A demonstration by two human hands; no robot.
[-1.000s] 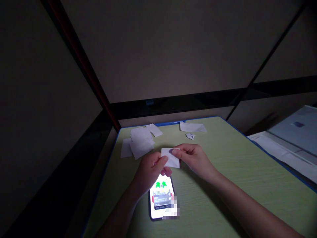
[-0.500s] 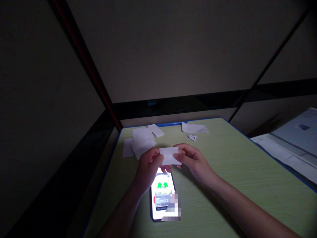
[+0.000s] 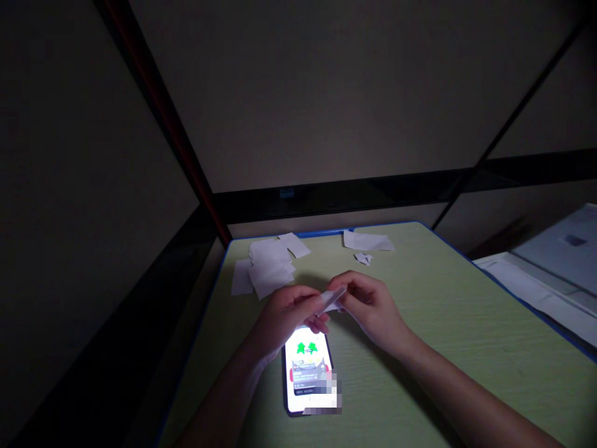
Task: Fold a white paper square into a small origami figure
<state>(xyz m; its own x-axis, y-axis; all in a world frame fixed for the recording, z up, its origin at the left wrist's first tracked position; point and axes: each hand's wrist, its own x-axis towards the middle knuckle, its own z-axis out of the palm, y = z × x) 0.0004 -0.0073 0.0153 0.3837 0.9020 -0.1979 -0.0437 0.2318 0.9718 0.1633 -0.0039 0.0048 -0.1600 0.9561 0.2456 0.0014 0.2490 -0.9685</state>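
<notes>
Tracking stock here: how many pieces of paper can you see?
At least 7: a piece between left hand and right hand; a strip and small scrap beyond the right hand; four clustered sheets far left, possibly hiding more.

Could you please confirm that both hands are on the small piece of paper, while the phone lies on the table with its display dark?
Not quite: the phone has its display lit brightly, as the head view shows. It does lie on the table, and the left hand and right hand are both on the small piece of paper.
</notes>
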